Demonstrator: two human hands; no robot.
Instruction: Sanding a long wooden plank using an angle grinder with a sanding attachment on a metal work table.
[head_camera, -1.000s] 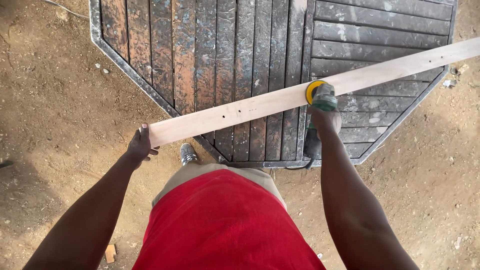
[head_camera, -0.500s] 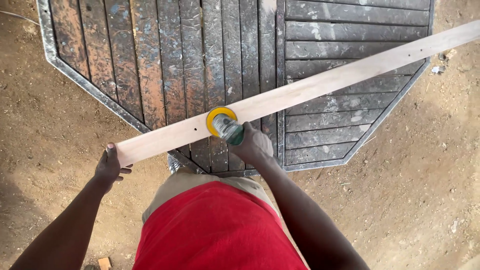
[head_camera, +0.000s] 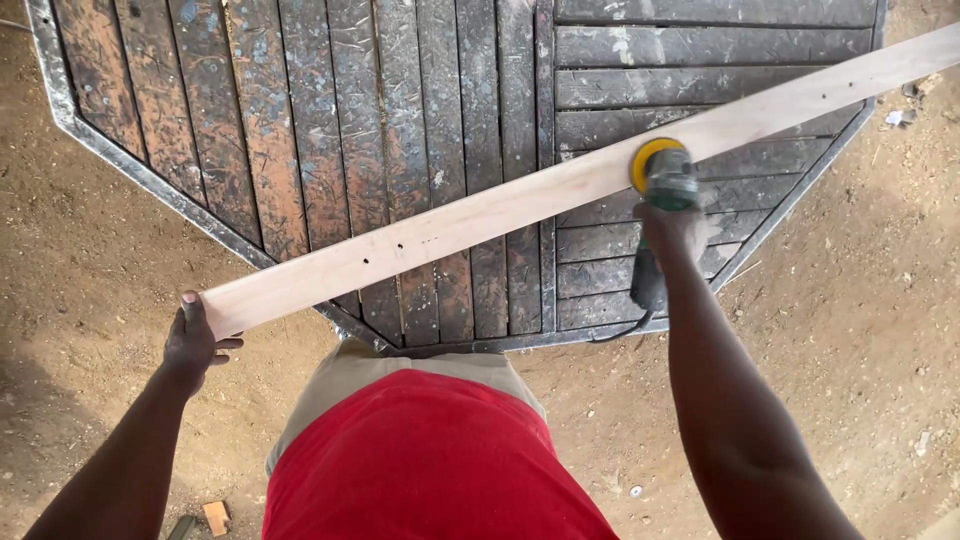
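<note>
Head view: left hand (head_camera: 192, 345) grips plank (head_camera: 480, 212) end, right hand (head_camera: 672, 232) clenches sander (head_camera: 662, 175) mid-sanding; next needs steady pressure

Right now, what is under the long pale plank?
Under the plank lies the dark, worn slatted table, and the left hand grips its near end. The sander presses on top; the slats directly beneath the plank are covered.
</note>
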